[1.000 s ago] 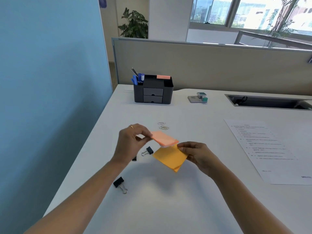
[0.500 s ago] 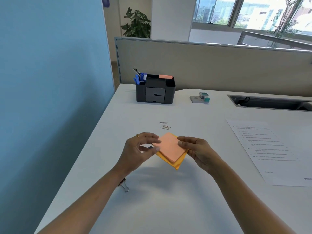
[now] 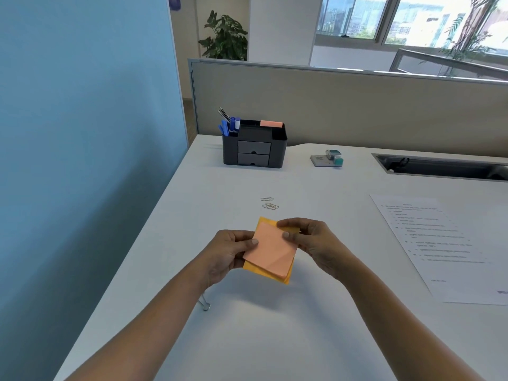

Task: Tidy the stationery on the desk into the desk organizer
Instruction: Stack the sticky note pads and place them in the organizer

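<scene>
A pink pad is stacked on an orange pad. Both are pinched by left hand and right hand above the desk.

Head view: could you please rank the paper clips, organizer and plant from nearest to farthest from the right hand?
1. Paper clips, just beyond the right hand.
2. Organizer, far left of the desk.
3. Plant, behind the partition.

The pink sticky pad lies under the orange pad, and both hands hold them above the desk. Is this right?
No: the head view shows the pink sticky pad on top of the orange pad. The left hand and right hand do hold them above the desk.
</scene>
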`<action>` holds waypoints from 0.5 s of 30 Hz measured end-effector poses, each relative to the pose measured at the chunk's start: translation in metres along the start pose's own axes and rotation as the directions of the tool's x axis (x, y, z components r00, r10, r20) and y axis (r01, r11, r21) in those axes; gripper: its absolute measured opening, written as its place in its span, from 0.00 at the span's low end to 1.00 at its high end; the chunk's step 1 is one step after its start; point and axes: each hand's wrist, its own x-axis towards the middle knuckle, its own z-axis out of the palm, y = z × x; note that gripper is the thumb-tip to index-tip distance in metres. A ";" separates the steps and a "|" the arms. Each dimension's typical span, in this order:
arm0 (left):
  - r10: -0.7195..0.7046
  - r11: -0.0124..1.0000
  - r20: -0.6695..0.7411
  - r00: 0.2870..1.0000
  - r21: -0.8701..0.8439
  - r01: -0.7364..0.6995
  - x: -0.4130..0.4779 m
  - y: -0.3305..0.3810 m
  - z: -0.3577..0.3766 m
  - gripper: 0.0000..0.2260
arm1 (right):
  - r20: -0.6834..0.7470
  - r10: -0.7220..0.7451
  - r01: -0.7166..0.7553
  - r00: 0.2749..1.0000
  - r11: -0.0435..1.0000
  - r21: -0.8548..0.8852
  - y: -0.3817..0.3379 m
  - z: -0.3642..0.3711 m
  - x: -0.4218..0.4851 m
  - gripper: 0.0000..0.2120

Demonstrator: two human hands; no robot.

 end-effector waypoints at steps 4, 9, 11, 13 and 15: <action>0.052 0.998 -0.101 0.994 -0.036 -0.055 0.002 -0.002 0.000 0.07 | -0.116 -0.003 0.010 0.993 0.998 0.060 0.007 0.005 -0.001 0.17; 0.087 0.992 -0.196 0.977 -0.076 -0.104 0.004 -0.004 0.001 0.08 | -0.093 0.070 -0.062 0.993 0.994 0.085 0.017 0.016 -0.006 0.18; 0.087 0.990 -0.194 0.977 -0.089 -0.105 0.005 -0.005 0.001 0.09 | -0.126 0.055 -0.045 0.990 0.996 0.080 0.022 0.019 -0.005 0.17; 0.083 0.987 -0.185 0.979 -0.118 -0.106 0.005 -0.006 0.001 0.10 | -0.162 0.042 -0.030 0.986 0.997 0.073 0.025 0.019 -0.004 0.17; 0.078 0.985 -0.174 0.982 -0.137 -0.103 0.004 -0.005 0.000 0.11 | -0.164 0.041 -0.030 0.986 0.997 0.072 0.025 0.018 -0.004 0.16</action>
